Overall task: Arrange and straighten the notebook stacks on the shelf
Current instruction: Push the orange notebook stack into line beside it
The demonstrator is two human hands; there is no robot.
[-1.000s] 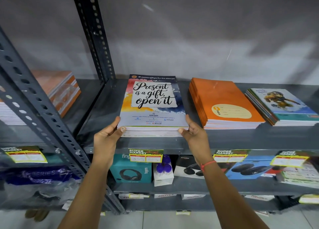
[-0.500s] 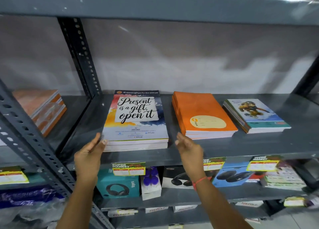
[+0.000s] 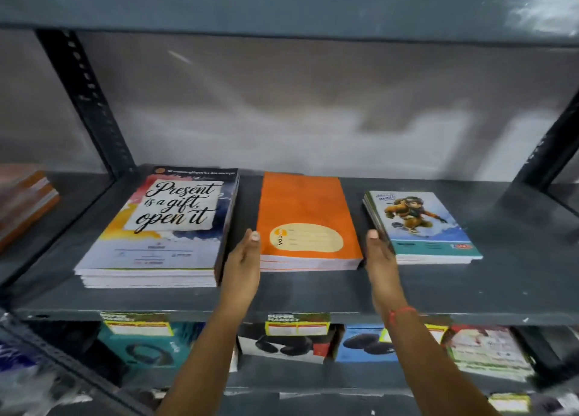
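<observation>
The orange notebook stack (image 3: 308,224) lies flat at the middle of the grey shelf (image 3: 313,293), framed by the left hand (image 3: 242,263) and the right hand (image 3: 380,257), each flat with fingers together against one side edge of the stack. The "Present is a gift" stack (image 3: 163,227) lies just beside the left hand, and the cartoon-cover stack (image 3: 421,226) touches the right hand; boxed headphones (image 3: 141,348) sit on the shelf below

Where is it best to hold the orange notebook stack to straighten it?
Hold the orange notebook stack by its two long side edges near the front, coming from the open shelf front. It lies flat, with gaps on both sides where the left hand and right hand already fit.
</observation>
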